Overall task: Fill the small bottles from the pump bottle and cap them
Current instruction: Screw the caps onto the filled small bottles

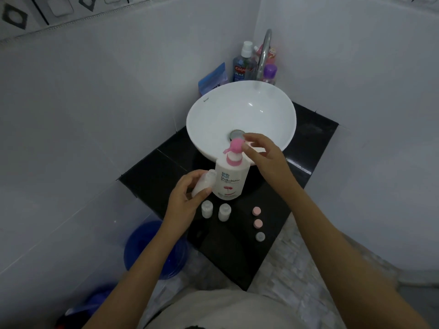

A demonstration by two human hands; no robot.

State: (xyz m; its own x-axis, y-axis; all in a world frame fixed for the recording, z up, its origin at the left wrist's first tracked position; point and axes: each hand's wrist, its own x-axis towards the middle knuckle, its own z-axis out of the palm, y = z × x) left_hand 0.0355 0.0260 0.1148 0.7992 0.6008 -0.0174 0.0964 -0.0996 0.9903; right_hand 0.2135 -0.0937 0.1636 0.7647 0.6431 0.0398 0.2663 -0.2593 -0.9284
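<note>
- Pump bottle [231, 179]: white, pink pump head and collar, upright on the black counter [152, 172] just in front of the white basin [213, 119]; nozzle turned toward the left; level inside not visible through the opaque wall.
- Small bottle [203, 182]: uncapped, pale and translucent, tilted with its mouth up against the pump bottle's left shoulder, below the nozzle; looks whitish inside, fill level unclear.
- Left hand [187, 197]: fingers and thumb wrapped closed around the small bottle's lower half, holding it off the counter.
- Right hand [263, 155]: fingers loosely spread, holding nothing, fingertips at the pink pump head; touching or just beside, cannot tell.
- Two more small bottles [206, 209] and [224, 212]: uncapped, upright side by side on the counter in front of the pump bottle; contents cannot be told.
- Three caps: two pink [256, 211], [258, 223] and one grey [260, 236], in a row on the counter to the right of the bottles, apart from them.
- Behind the basin: curved tap [264, 51], mouthwash bottle [243, 65], purple-capped bottle [269, 73], blue packet [213, 79].
- On the floor at left: blue bucket [152, 248].
</note>
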